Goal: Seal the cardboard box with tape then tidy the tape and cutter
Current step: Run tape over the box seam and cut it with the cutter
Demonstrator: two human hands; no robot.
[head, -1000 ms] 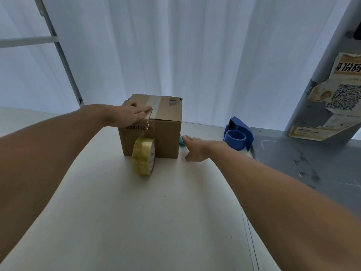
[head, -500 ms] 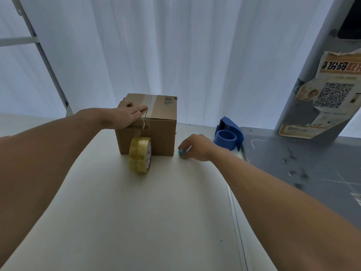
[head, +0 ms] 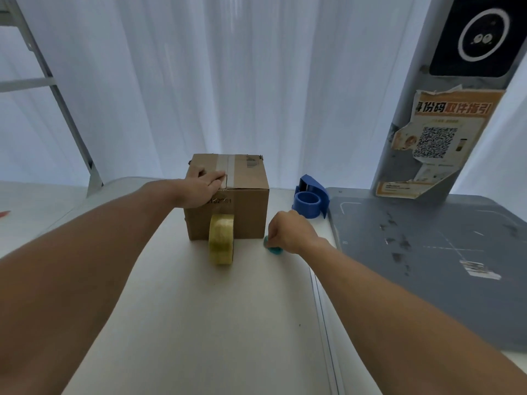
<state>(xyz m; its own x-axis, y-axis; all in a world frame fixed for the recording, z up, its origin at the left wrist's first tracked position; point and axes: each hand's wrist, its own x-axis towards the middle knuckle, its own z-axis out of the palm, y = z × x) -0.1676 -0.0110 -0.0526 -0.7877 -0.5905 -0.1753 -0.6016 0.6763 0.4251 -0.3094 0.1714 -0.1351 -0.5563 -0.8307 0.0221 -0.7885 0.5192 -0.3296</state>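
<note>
A brown cardboard box [head: 248,206] stands on the white table [head: 199,323], with a strip of clear tape [head: 226,166] along its top seam. My left hand [head: 204,188] lies flat on the box top, pressing the tape near the front edge. A yellowish tape roll [head: 222,243] hangs on edge against the box front, still joined to the strip. My right hand [head: 291,235] is closed on a small teal cutter [head: 273,249] lying on the table just right of the box; most of the cutter is hidden under my fingers.
A blue tape dispenser [head: 310,199] sits behind my right hand near the table's right edge. A grey mat [head: 442,266] covers the surface to the right. Behind it rises a grey post with a torn QR-code poster [head: 436,143]. White curtains hang at the back.
My right hand reached to the teal cutter beside the box and closed over it, then drew it slightly toward me. My left hand stayed pressed on the box top.
</note>
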